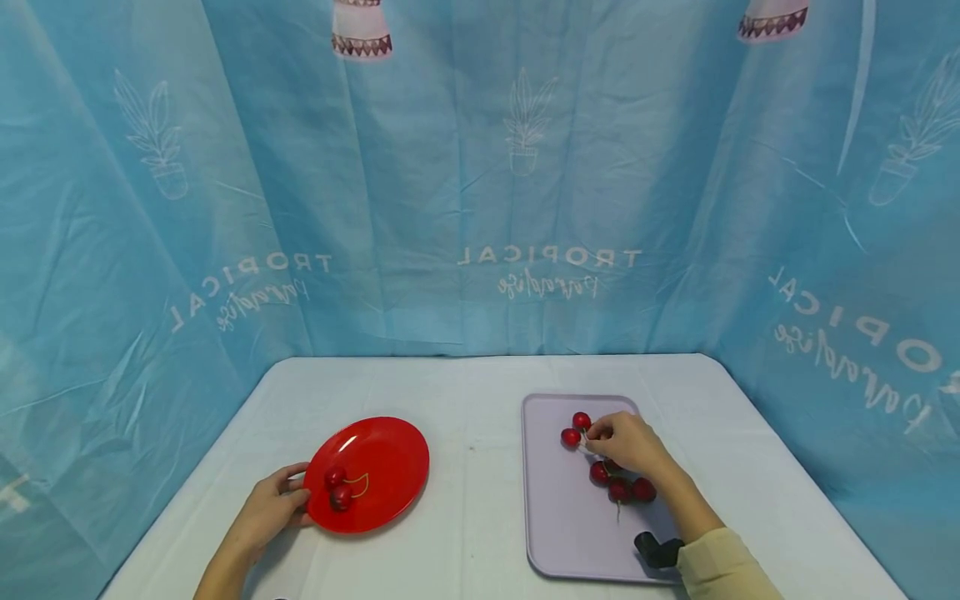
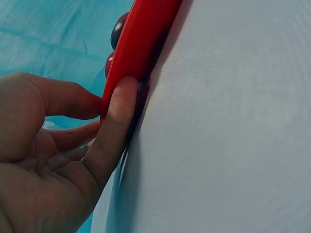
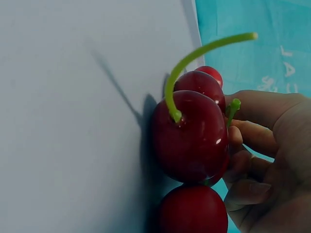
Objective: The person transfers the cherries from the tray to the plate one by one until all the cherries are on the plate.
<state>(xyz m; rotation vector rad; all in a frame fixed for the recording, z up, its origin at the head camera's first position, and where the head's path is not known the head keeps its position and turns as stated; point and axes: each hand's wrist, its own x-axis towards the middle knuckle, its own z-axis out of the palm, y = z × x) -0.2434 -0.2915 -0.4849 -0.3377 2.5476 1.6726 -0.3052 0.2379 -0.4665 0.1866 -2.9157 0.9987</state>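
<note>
My left hand (image 1: pixel 264 510) grips the near left rim of a red plate (image 1: pixel 393 475), thumb and fingers on either side of the edge in the left wrist view. Two dark red cherries (image 1: pixel 341 497) with joined stems lie on the plate. On a pale purple tray (image 1: pixel 558 533), my right hand (image 1: pixel 628 442) pinches at the stems of two cherries (image 1: pixel 571 438). Several more cherries (image 1: pixel 619 488) sit just below that hand on the tray. In the right wrist view, a large cherry (image 3: pixel 189 138) with a curved green stem partly hides the fingertips.
A white-covered table (image 1: pixel 472 500) carries the plate at left and the tray at right. Blue printed curtains (image 1: pixel 487 183) stand around its back and sides. A bent black piece (image 1: pixel 657 551) shows beside the right sleeve, over the tray's lower right.
</note>
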